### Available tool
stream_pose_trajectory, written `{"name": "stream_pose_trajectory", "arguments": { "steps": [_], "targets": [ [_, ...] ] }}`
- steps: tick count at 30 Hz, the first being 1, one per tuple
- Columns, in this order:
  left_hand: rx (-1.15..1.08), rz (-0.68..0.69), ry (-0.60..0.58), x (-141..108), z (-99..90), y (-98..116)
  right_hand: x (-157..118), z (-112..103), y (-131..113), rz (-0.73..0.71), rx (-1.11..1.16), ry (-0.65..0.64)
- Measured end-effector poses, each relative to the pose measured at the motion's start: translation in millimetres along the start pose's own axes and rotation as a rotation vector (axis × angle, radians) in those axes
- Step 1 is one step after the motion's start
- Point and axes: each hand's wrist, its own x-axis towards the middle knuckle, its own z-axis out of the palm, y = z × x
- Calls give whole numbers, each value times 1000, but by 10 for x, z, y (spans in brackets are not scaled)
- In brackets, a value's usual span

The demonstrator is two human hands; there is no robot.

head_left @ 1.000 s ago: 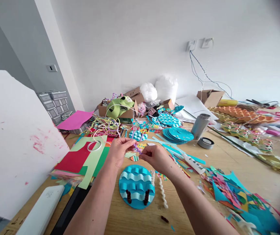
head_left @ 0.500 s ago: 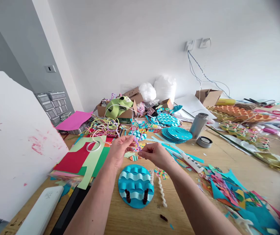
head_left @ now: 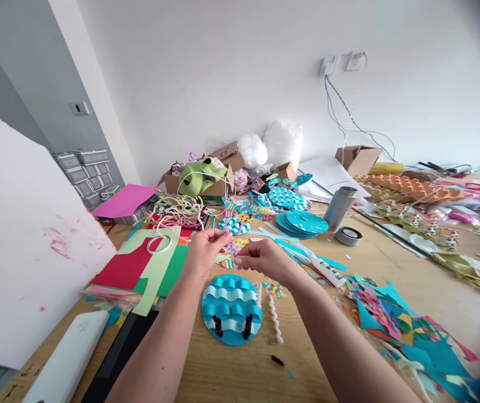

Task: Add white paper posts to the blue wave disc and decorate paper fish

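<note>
In the head view, the right hand (head_left: 266,259) has come nearer the left hand (head_left: 202,253), fingertips of both pinched together on the purple fuzzy strand (head_left: 231,245), apparently bunching it up, beyond the far edge of the blue disc (head_left: 232,309)

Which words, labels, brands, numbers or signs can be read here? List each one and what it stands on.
None can be read for certain.
White tube: dark printing, too blurred to read.
Long white case: small grey marking, too small to make out.
Wooden table: dark marks at its near left corner, too unclear to read.
</note>
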Motion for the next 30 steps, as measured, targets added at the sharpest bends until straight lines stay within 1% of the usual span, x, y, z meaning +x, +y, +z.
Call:
{"name": "stream_pose_trajectory", "arguments": {
  "steps": [3, 10, 16, 19, 21, 25, 27, 30],
  "targets": [
    [9, -3, -9, -14, 20, -2, 16, 17, 38, -3, 24, -46],
    [28, -39, 1, -25, 49, -17, 36, 38, 78, -36, -6, -65],
    [-56, -88, -14, -18, 50, -37, 46, 40, 98, -57, -28, -61],
    [-25, -79, -48, -11, 34, -47, 87, 23, 172, -42, -17, -31],
    [72, -71, -84, 14, 6, -89, 129, 6, 262, -11, 6, -3],
    [486, -43, -208, 99, -83, -281, 218, -2, 496, 111, 25, 18],
    [610, -53, -253, 123, -120, -384, 253, 14, 609, 159, 32, 9],
    [775, -80, -290, 114, -144, -481, 294, 48, 746, 181, 75, -13]
  ]
}}
